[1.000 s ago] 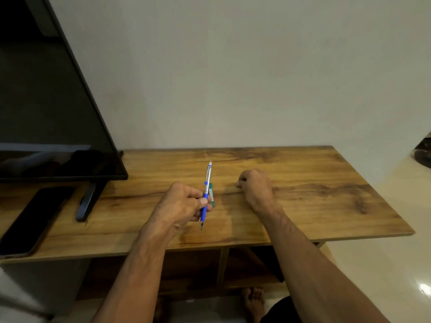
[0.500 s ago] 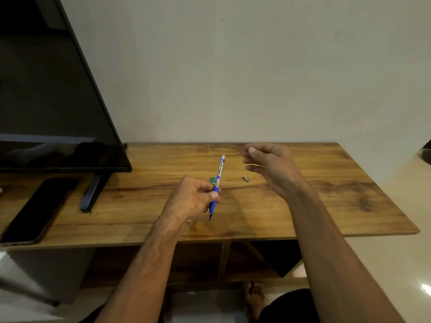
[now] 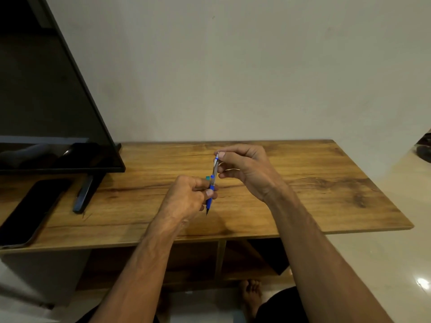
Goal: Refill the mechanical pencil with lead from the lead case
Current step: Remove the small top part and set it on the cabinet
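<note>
Above the middle of the wooden table (image 3: 303,194), a mechanical pencil (image 3: 215,170) with a clear barrel and a blue grip stands nearly upright, tip down. My left hand (image 3: 186,199) grips it round the blue grip. My right hand (image 3: 247,169) pinches its top end between thumb and forefinger. A small green lead case (image 3: 207,177) peeks out just behind my left fingers; I cannot tell whether it lies on the table or sits in the hand.
A dark TV screen (image 3: 46,101) on a stand (image 3: 85,194) fills the left side. A black phone (image 3: 28,213) lies flat by the front left edge. A wall rises right behind the table. A bare foot (image 3: 250,292) shows below.
My right hand rose from the table, leaving a small cap there, and came left to the pencil's top. My left hand lifted the pencil slightly. The cap is now hidden.
</note>
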